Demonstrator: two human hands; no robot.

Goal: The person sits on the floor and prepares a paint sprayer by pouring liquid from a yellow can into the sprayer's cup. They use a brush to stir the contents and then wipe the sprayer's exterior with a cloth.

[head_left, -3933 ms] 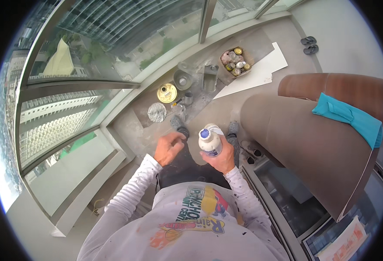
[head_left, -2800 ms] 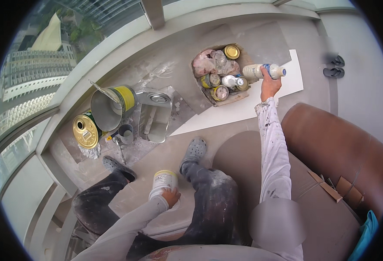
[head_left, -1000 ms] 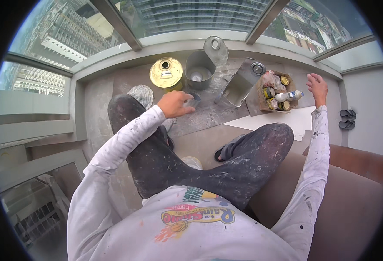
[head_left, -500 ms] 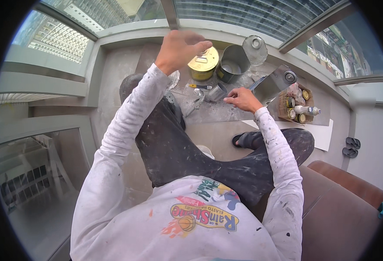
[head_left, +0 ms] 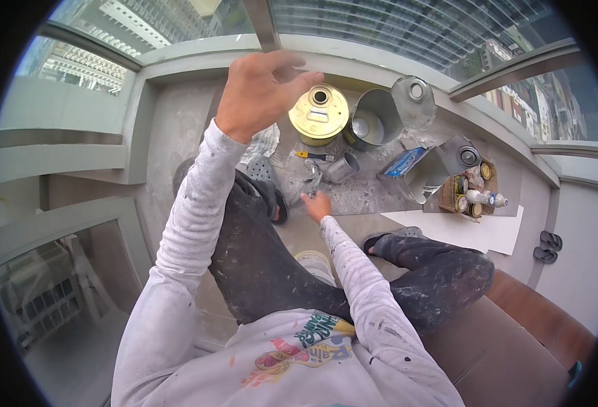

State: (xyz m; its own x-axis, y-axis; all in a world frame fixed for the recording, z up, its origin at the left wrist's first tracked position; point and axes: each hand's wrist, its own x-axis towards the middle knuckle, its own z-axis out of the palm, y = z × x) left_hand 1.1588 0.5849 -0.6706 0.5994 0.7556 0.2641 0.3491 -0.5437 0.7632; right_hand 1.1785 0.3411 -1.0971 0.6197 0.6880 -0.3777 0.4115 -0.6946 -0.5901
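My left hand [head_left: 262,88] is raised in the air over the floor, fingers apart and holding nothing, in front of a round gold can [head_left: 318,114]. My right hand [head_left: 318,205] reaches down to the dusty floor between my legs and closes on a small metal tool [head_left: 312,182]. Just beyond it lie a yellow-handled screwdriver [head_left: 309,156] and a small metal cup [head_left: 343,167]. A white tub [head_left: 314,263] sits between my paint-spattered trouser legs.
A grey bucket [head_left: 375,125], a clear round lid [head_left: 413,102], a rectangular metal can [head_left: 443,166] and a blue packet [head_left: 401,163] stand by the window ledge. A cardboard box of small tins [head_left: 472,193], a white sheet [head_left: 472,232], slippers [head_left: 550,245] and a brown seat [head_left: 523,339] are at right.
My right hand has drawn back from the cans to the floor nearer my foot and taken hold of the small metal tool. My left hand stays raised and open.
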